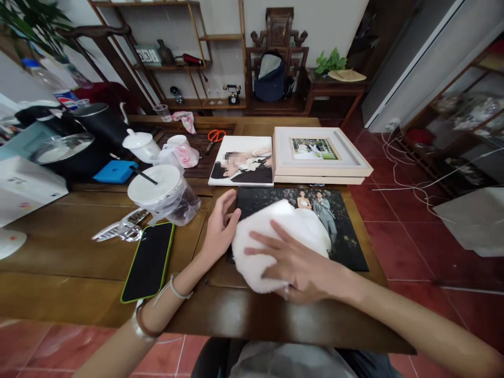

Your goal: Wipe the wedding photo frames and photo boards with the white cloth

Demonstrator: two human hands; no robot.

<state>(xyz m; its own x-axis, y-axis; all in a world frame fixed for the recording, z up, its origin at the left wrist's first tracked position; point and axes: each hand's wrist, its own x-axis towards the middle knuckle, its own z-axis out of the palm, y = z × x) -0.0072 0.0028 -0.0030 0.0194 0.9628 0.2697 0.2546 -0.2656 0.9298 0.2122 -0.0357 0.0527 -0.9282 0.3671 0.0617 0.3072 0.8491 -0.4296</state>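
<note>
A white fluffy cloth [275, 226] lies bunched over a dark wedding photo panel [350, 231] on the wooden table. My right hand [291, 257] rests on top of the cloth with fingers spread, a ring on one finger. At the panel's left edge is my left hand [222, 223], its fingers bent loosely and apart, next to the cloth. The cloth covers the panel's lower left part; a couple shows in its upper middle. Behind it lie a white photo panel [244, 157] and a pale framed photo [315, 152].
A phone [147, 262] in a green-edged case lies left of my left forearm. Beyond it stand a lidded cup [161, 191] in a plastic bag, a blue box [115, 171] and a white teapot [140, 145]. Orange-handled scissors [216, 137] lie farther back. Cables [413, 176] trail across the floor.
</note>
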